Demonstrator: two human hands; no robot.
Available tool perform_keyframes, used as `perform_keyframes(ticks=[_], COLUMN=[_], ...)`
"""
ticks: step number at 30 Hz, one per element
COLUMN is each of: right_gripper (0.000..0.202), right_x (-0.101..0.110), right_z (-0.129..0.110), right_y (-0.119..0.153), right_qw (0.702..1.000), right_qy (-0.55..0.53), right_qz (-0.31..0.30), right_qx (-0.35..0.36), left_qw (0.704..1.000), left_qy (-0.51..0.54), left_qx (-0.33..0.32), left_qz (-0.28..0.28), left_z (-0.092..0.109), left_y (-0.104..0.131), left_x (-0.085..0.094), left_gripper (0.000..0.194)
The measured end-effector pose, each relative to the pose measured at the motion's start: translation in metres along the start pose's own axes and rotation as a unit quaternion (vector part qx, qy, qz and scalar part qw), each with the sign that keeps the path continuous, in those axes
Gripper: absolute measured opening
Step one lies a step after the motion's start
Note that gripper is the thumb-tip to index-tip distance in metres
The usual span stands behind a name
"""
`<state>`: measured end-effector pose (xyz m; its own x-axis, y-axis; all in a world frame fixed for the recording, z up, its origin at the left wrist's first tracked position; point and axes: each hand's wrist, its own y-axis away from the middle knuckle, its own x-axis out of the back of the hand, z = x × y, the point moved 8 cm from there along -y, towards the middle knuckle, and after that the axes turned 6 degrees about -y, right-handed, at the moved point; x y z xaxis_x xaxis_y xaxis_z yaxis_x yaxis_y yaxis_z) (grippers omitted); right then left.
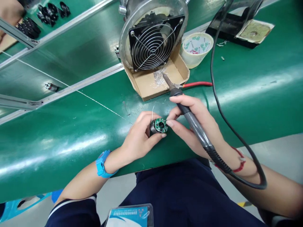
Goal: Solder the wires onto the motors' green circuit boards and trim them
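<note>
My left hand [142, 135] is closed round a small dark motor with a round green circuit board [161, 125] on its end, the board facing up. A thin strand of solder wire [152, 113] sticks up beside the fingers of that hand. In my right hand [194, 126] lies a soldering iron [195, 124], its tip pointing away from me over the cardboard tray. The thumb and a fingertip of the right hand come together at the board's right edge; whether they pinch anything there is too small to tell.
Behind my hands a fan with a wire guard [152, 52] stands in a cardboard tray [151, 91] holding solder scraps. Red-handled cutters [197, 84] and a tape roll [196, 50] are at its right. The iron's black cable [220, 107] loops rightward. Another motor [51, 87] lies beyond the metal rail.
</note>
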<state>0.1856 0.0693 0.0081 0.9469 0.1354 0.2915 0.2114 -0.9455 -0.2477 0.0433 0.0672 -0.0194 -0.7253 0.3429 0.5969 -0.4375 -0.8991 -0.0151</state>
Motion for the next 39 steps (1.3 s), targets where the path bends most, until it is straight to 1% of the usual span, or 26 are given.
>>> perform_keyframes(ticks=[3,6,8,10,11,12,13,15,17,18,19,20,21,22,23,25,26,28,29,31,32,33,35,37,39], right_gripper=[0.041,0.044,0.045,0.044,0.043,0.043,0.043,0.043,0.04,0.039,0.037,0.036,0.035,0.034,0.032,0.03,0.028,0.026,0.025,0.025,0.025,0.026,0.028,0.033,0.039], right_x=[-0.01,-0.021,-0.027,-0.03,-0.03,-0.029,-0.028,-0.025,-0.023,-0.023,-0.024,-0.025,-0.027,-0.028,-0.03,-0.034,-0.034,-0.033,-0.031,-0.024,-0.02,-0.016,-0.006,0.003,0.011], right_z=[0.001,0.003,0.006,0.009,0.01,0.012,0.013,0.015,0.015,0.015,0.015,0.015,0.014,0.013,0.011,0.005,0.002,-0.004,-0.007,-0.012,-0.014,-0.015,-0.014,-0.01,-0.004], right_y=[0.003,0.006,0.009,0.011,0.011,0.011,0.01,0.004,-0.005,-0.009,-0.012,-0.014,-0.015,-0.015,-0.014,-0.012,-0.011,-0.01,-0.01,-0.009,-0.008,-0.007,-0.003,0.001,0.005], right_qw=[1.0,0.999,0.998,0.997,0.996,0.996,0.996,0.997,0.991,0.98,0.963,0.941,0.918,0.896,0.877,0.854,0.849,0.853,0.86,0.879,0.889,0.899,0.914,0.923,0.936], right_qy=[0.017,0.036,0.032,0.013,0.002,-0.004,-0.003,0.036,0.132,0.195,0.258,0.314,0.36,0.395,0.421,0.446,0.451,0.447,0.438,0.409,0.392,0.375,0.346,0.326,0.299], right_qz=[-0.016,-0.027,-0.015,0.012,0.03,0.046,0.056,0.048,-0.001,-0.033,-0.066,-0.098,-0.125,-0.146,-0.159,-0.166,-0.159,-0.137,-0.124,-0.101,-0.092,-0.082,-0.063,-0.05,-0.036], right_qx=[-0.007,-0.029,-0.05,-0.072,-0.078,-0.08,-0.075,-0.049,-0.005,0.022,0.049,0.079,0.11,0.139,0.167,0.212,0.225,0.233,0.231,0.221,0.216,0.211,0.203,0.197,0.184], left_qw=[0.996,0.975,0.949,0.926,0.92,0.921,0.93,0.959,0.987,0.995,0.999,0.999,0.996,0.989,0.979,0.959,0.947,0.913,0.904,0.902,0.905,0.908,0.911,0.918,0.938], left_qy=[-0.087,-0.209,-0.283,-0.323,-0.328,-0.323,-0.306,-0.241,-0.143,-0.092,-0.044,-0.006,0.022,0.037,0.043,0.027,-0.001,-0.082,-0.104,-0.13,-0.137,-0.143,-0.151,-0.151,-0.139], left_qx=[-0.015,-0.042,-0.076,-0.108,-0.117,-0.117,-0.11,-0.082,-0.042,-0.018,0.01,0.039,0.07,0.104,0.133,0.186,0.189,0.175,0.176,0.188,0.193,0.195,0.191,0.164,0.12], left_qz=[0.03,0.069,0.116,0.161,0.177,0.182,0.174,0.122,0.051,0.025,0.017,0.026,0.054,0.1,0.145,0.214,0.261,0.359,0.375,0.366,0.353,0.342,0.334,0.327,0.294], left_z=[-0.003,-0.004,-0.002,0.002,0.004,0.005,0.004,-0.001,-0.012,-0.021,-0.032,-0.047,-0.063,-0.082,-0.102,-0.141,-0.155,-0.173,-0.181,-0.194,-0.198,-0.199,-0.195,-0.182,-0.165], left_y=[-0.001,-0.001,0.001,0.003,0.004,0.004,0.003,-0.003,-0.01,-0.014,-0.019,-0.025,-0.033,-0.041,-0.051,-0.074,-0.086,-0.111,-0.126,-0.153,-0.165,-0.173,-0.179,-0.17,-0.15], left_x=[0.003,0.005,0.005,0.004,0.004,0.005,0.006,0.01,0.02,0.028,0.039,0.052,0.068,0.087,0.106,0.138,0.155,0.187,0.197,0.207,0.208,0.209,0.207,0.199,0.18], left_gripper=[0.03,0.022,0.022,0.024,0.025,0.025,0.025,0.028,0.029,0.027,0.024,0.026,0.031,0.032,0.029,0.021,0.018,0.014,0.021,0.042,0.047,0.047,0.038,0.029,0.029])
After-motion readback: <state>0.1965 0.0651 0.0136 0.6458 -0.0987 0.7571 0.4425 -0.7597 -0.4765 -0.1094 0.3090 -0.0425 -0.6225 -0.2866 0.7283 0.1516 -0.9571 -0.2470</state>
